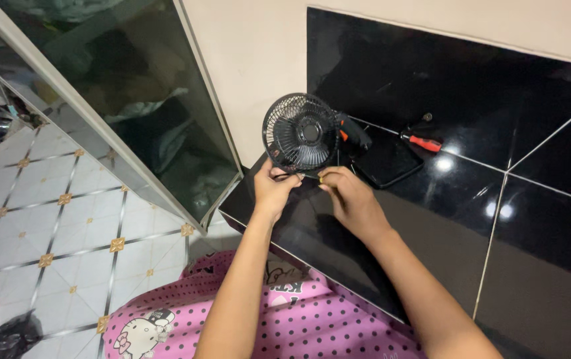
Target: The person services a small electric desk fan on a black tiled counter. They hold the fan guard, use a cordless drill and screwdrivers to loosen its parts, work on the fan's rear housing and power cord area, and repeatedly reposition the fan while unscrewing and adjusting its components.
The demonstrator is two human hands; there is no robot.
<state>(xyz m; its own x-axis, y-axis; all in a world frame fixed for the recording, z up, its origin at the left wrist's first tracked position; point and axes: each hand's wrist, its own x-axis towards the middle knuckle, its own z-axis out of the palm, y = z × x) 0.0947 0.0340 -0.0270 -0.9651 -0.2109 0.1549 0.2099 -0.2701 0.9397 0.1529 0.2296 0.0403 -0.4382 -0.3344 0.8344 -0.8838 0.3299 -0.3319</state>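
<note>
While both hands work at the fan (300, 131) base | left hand (273, 189): pinching grille rim | right hand (350, 201): grip unclear | screwdriver (422, 141) well apart on black tiles (538, 219)

The small fan (300, 133) has a matt black grille of thin wire or plastic ribs; which of the two cannot be told. It stands on a bench (431, 219) of glossy black tile, smooth enough to mirror the lights, where a screwdriver (422, 141) with a shiny red plastic handle lies farther right. The cabinet door (132, 100) on the left is reflective glass in a pale metal frame, and the pink cloth (285, 319) nearest is soft, matt and dotted.
</note>
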